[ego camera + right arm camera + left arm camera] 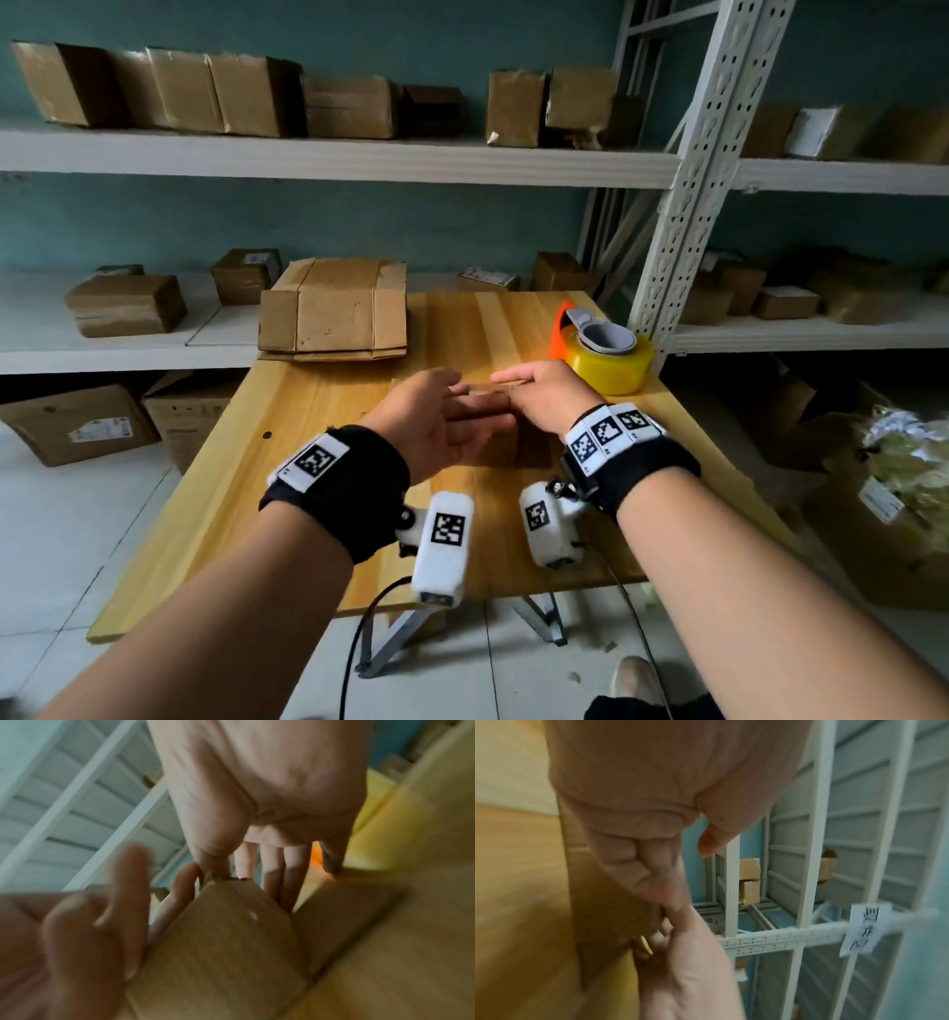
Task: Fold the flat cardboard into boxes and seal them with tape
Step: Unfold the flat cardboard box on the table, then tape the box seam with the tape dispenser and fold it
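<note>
Head view, going left to right: our left hand comes in over the table with its fingers straight and relaxed, palm toward the small box we are forming at mid-table — it has hold of nothing that we can see, though its fingertips lie along the box's left side. The box sits between our two hands, mostly hidden by them. Our right hand is on its top edge; the right wrist view shows the right fingers straight, reaching down past a flap, with the thumb at the flap's corner. Whether that is a pinch or only a press we cannot tell, since the picture is blurred. Behind the box, toward the far left of the table, lies the stack of flat cardboard; at the far right stands the tape, just beside our right hand.

We judge the step to be flap-folding — the box is up but not sealed. Next we need the flaps pressed flat and held shut with one hand while the other fetches the tape
</note>
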{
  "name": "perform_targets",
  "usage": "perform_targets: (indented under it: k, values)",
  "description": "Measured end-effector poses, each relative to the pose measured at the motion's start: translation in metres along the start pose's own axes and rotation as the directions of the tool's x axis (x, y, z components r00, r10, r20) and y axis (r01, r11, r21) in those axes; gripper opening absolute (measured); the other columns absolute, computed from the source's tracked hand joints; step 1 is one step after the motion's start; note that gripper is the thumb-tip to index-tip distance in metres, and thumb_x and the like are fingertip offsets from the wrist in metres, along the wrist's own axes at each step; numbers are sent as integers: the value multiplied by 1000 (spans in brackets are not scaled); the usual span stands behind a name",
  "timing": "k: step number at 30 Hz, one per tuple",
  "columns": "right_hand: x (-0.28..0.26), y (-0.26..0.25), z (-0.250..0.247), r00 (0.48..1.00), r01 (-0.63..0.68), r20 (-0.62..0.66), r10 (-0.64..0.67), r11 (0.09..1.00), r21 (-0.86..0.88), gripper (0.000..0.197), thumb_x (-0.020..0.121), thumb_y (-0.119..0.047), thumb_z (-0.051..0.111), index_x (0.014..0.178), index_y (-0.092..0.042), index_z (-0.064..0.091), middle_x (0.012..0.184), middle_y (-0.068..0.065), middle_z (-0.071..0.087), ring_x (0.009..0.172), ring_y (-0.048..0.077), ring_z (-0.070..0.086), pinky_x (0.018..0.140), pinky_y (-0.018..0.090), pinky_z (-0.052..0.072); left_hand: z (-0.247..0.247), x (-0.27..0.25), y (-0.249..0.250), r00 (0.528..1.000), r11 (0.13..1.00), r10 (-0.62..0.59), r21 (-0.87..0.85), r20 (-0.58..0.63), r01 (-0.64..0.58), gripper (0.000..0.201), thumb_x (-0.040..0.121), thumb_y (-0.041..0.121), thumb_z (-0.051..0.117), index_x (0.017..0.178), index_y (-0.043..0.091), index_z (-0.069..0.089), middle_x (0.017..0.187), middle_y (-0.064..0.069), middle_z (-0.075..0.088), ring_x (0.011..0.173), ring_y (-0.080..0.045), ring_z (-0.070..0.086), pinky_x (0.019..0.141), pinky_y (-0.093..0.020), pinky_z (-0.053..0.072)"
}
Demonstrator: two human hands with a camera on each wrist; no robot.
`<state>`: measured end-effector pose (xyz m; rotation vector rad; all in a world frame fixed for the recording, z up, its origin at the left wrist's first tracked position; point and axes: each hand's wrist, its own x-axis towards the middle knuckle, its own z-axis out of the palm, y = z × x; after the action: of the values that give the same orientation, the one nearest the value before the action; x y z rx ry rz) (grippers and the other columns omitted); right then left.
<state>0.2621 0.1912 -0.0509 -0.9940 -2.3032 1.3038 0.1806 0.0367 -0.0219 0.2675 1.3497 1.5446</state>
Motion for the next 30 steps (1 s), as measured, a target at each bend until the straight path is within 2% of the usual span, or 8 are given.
perform_targets:
  k: [4, 7, 9, 11, 15, 21, 25, 30]
  values:
    - [9, -28, -19, 996, -44, 60, 68, 940, -338, 35, 96, -19, 70, 131, -14, 69, 127, 5, 70, 115, 24, 66, 97, 31, 52, -12, 7, 14, 983, 970, -71, -217, 169, 108, 59, 105, 37, 47, 150, 0, 46, 117, -20, 72, 82, -26, 75, 64, -30, 63]
    - [24, -41, -25, 987, -160, -56, 152, 861, -482, 98, 85, -39, 82, 161, -13, 25, 154, 17, 46, 135, 36, 51, 105, 43, 48, -21, 13, 18, 967, 953, -76, -268, 242, 142, 64, 105, 42, 40, 154, 0, 40, 132, -21, 69, 108, -28, 75, 90, -37, 61]
    - [32, -42, -28, 981, -181, -155, 118, 846, -502, 124, 79, -54, 85, 166, -17, 5, 169, 20, 17, 156, 40, 22, 122, 54, 32, -27, 18, 18, 959, 946, -82, -283, 272, 161, 65, 106, 43, 37, 151, -4, 41, 138, -24, 65, 127, -32, 67, 109, -43, 51]
    - [44, -30, -28, 969, -219, -213, 122, 823, -525, 124, 81, -62, 80, 167, -18, 1, 172, 18, 4, 160, 40, 5, 127, 58, 18, -29, 21, 20, 958, 940, -68, -304, 278, 155, 64, 106, 41, 38, 149, -6, 42, 137, -26, 65, 128, -35, 65, 111, -47, 50]
    - [59, -6, -27, 965, -260, -179, 189, 733, -628, 129, 86, -63, 74, 166, -13, -14, 175, 17, -6, 160, 41, -4, 129, 60, 9, -31, 24, 22, 961, 934, -62, -325, 269, 151, 64, 105, 40, 40, 145, -10, 43, 134, -29, 66, 122, -38, 67, 96, -60, 51]
    - [60, -13, -30, 941, -335, -257, 221, 716, -613, 107, 87, -69, 65, 165, -19, 12, 168, 21, 24, 153, 47, 23, 123, 60, 26, -25, 28, 17, 983, 939, -19, -334, 181, 79, 57, 107, 33, 41, 150, -5, 40, 133, -26, 68, 123, -34, 69, 94, -50, 59]
    - [61, 0, -28, 917, -391, -293, 271, 762, -516, 104, 77, -62, 80, 159, -27, 27, 158, 16, 44, 144, 45, 42, 114, 58, 42, -11, 25, 7, 996, 950, 58, -310, 64, -35, 48, 110, 24, 40, 151, 0, 44, 132, -19, 71, 120, -27, 71, 90, -37, 63]
    - [42, -14, -35, 922, -383, -256, 289, 770, -511, 69, 99, -43, 66, 156, -18, 37, 148, 17, 53, 131, 42, 54, 109, 52, 47, -6, 22, 3, 994, 930, 104, -358, 30, -87, 47, 110, 21, 38, 153, 1, 42, 140, -18, 66, 127, -29, 66, 91, -38, 59]
